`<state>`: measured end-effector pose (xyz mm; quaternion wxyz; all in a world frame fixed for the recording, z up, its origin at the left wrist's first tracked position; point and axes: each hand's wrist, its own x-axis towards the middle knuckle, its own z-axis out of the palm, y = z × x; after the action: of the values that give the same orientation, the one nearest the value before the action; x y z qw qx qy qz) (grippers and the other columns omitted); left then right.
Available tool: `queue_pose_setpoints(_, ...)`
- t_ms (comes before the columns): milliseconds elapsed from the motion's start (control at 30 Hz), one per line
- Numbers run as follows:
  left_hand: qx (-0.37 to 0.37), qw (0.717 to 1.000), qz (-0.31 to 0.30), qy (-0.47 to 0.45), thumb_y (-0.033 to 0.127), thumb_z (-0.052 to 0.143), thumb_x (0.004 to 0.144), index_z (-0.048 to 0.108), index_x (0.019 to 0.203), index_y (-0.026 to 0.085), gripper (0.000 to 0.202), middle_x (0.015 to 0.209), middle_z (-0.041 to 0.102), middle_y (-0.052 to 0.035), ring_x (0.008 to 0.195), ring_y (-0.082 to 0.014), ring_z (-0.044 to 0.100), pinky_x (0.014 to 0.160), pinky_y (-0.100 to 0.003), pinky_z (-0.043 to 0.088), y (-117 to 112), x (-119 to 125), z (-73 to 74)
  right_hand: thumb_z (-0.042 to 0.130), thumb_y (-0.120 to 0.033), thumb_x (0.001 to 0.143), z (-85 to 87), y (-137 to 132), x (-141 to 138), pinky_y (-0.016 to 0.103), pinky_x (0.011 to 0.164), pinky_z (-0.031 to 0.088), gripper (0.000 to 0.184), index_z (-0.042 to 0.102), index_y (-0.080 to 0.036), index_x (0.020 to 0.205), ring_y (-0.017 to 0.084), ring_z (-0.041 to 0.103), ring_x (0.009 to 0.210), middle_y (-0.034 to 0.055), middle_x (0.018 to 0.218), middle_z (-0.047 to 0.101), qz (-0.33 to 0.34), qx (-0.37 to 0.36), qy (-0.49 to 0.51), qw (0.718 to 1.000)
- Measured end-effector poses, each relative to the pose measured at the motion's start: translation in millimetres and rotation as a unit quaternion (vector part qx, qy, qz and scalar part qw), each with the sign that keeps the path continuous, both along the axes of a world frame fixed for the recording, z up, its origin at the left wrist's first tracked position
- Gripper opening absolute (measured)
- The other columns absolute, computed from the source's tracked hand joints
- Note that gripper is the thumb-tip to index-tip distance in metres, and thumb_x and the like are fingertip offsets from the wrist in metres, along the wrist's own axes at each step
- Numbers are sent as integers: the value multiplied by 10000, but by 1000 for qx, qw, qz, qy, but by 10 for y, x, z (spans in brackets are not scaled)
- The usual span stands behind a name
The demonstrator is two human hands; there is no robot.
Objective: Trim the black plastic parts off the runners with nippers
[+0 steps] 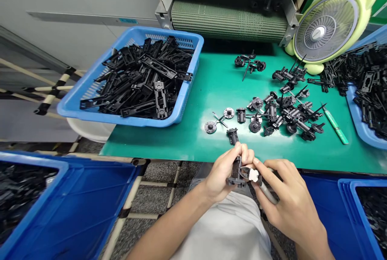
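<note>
My left hand [223,171] is closed around a black plastic part [235,173], held just in front of the table's near edge. In my right hand [286,195] is a pair of cutting pliers [250,174] with grey handles. Their jaws touch or nearly touch the right side of the part; exact contact is hard to make out. Another short black part [232,136] lies on the green table just beyond my left fingers. Close by are black pieces with round discs [211,127]. A pile of similar black moulded parts [287,113] spreads to the right.
A blue basket [136,121] heaped with long black parts stands at the left. At the back are a conveyor belt [229,20] and a yellow-green fan [325,30]. A green-handled knife [337,127] lies near the right-hand blue basket [363,133]. Blue bins [90,199] flank me below.
</note>
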<state>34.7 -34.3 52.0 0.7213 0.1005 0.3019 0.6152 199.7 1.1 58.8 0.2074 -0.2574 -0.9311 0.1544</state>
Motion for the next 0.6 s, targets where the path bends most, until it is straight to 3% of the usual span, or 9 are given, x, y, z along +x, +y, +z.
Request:
queue_pose_setpoints(433, -25, 999, -3, 32, 558, 615, 814, 416, 624, 175, 471, 660, 356, 32, 578, -93, 309, 572, -229, 303, -22, -23, 36, 486, -91, 888, 55, -28, -24, 382, 682, 440, 413, 530, -128, 1297, 227, 531, 759, 97, 899, 624, 11, 26, -61, 998)
queue_pose_setpoints(533, -35, 992, 26, 117, 620, 530, 839, 408, 633, 190, 492, 635, 374, 32, 569, -104, 332, 572, -245, 318, -4, -50, -16, 482, -107, 902, -13, 78, -41, 354, 639, 443, 362, 582, -175, 1243, 202, 535, 703, 66, 838, 636, 29, -10, -33, 999)
queue_pose_setpoints(600, -34, 961, 95, 257, 629, 459, 869, 416, 640, 202, 487, 629, 455, 12, 599, -132, 418, 619, -269, 369, 4, -124, -89, 512, -142, 907, -132, 195, -57, 324, 638, 467, 292, 626, -195, 1170, 181, 559, 703, 50, 837, 647, 16, -85, 42, 995)
